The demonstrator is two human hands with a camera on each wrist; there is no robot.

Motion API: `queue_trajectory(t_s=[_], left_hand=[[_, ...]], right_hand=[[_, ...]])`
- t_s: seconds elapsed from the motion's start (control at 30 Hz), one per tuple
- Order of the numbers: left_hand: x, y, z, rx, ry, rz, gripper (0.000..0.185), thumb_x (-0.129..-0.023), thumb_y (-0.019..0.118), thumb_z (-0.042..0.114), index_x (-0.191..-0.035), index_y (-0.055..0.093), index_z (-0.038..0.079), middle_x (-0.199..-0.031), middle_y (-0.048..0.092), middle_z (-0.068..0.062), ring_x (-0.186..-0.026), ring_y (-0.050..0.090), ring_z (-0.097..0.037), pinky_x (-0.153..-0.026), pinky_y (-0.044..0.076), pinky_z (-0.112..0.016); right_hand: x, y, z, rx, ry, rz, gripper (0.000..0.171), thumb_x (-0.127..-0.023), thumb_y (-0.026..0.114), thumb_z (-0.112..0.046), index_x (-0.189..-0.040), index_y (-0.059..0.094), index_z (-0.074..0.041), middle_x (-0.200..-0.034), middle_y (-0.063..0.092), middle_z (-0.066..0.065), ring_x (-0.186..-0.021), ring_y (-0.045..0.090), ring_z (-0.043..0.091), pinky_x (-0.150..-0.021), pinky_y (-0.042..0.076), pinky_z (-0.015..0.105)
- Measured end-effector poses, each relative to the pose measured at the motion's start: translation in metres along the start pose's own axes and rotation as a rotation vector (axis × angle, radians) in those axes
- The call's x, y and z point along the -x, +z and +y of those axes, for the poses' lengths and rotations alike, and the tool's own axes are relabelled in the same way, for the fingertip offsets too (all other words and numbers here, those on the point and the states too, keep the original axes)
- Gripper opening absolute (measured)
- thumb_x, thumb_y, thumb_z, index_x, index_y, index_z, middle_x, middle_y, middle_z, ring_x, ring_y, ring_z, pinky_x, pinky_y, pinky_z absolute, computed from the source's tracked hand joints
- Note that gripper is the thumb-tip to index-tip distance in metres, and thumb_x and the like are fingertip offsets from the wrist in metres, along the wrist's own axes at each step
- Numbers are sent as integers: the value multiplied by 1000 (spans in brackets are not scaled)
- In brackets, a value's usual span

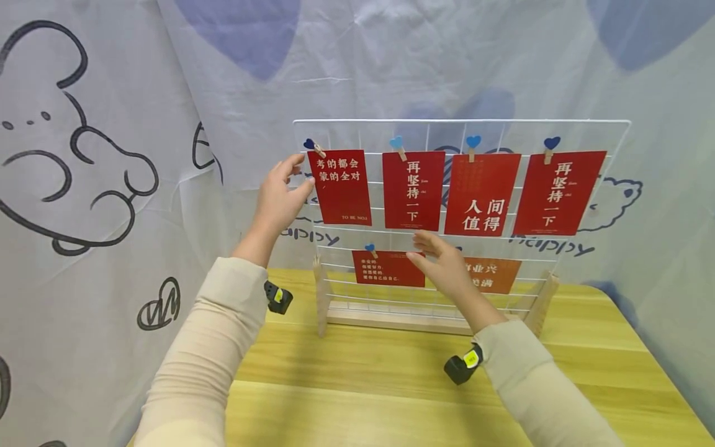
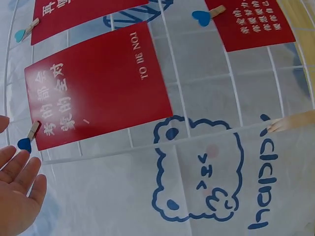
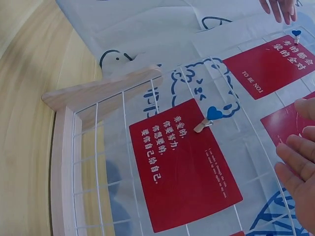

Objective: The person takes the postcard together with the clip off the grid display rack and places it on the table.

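Note:
My left hand [image 1: 279, 195] is raised at the left edge of a white wire grid rack [image 1: 463, 120], fingers loosely bent and holding nothing. Its fingertips are close to a dark blue heart clothespin [image 2: 24, 144] that fastens a red card [image 1: 342, 198] with white writing at the top left. In front of the rack's middle, my right hand [image 1: 445, 267] has relaxed fingers and nothing in its grasp. It hovers below a second red card [image 1: 412, 186] and overlaps the right end of a lower red card [image 3: 187, 167], pinned by a blue heart clothespin [image 3: 213, 114].
Two more red cards [image 1: 480, 186] hang on the right of the top row by blue heart clothespins [image 1: 552, 144]. An orange card [image 1: 494, 276] is on the lower right. The rack's wooden base [image 1: 391, 320] stands on a yellow wood-grain table [image 1: 346, 366], before a printed curtain [image 1: 234, 124].

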State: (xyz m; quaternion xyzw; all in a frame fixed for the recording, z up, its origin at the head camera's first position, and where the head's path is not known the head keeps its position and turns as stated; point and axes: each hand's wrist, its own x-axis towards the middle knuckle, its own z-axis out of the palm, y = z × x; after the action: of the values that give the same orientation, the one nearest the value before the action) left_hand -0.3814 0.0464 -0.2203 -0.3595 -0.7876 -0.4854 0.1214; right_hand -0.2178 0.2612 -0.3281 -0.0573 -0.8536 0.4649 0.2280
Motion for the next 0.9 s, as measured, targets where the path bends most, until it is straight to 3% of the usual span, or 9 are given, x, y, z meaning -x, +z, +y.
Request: queue_trajectory(t_s=[0.33, 0.67, 0.9], left_hand=[[-13, -9, 9, 4, -17, 17, 45, -85, 53, 15, -127, 42, 9, -126, 43, -3, -112, 41, -14, -92, 32, -26], [-24, -17, 17, 8, -59, -56, 44, -86, 52, 18, -128, 41, 13, -129, 41, 1, -113, 40, -13, -93, 31, -25], [-30, -19, 19, -19, -103, -107, 42, -87, 51, 21, -127, 43, 17, -130, 40, 2, -114, 40, -15, -86, 39, -31]], right_hand=[[-15, 7, -12, -79, -1, -10, 42, -84, 57, -19, -123, 45, -8, -118, 50, 11, -106, 47, 22, -87, 40, 34], [-34, 13, -23, -71, 17, -18, 42, -83, 57, -21, -123, 46, -12, -118, 52, 3, -105, 48, 17, -84, 42, 30], [-48, 19, -33, -66, 4, -26, 43, -83, 57, -19, -124, 45, -11, -119, 51, 4, -105, 48, 18, -84, 42, 30]])
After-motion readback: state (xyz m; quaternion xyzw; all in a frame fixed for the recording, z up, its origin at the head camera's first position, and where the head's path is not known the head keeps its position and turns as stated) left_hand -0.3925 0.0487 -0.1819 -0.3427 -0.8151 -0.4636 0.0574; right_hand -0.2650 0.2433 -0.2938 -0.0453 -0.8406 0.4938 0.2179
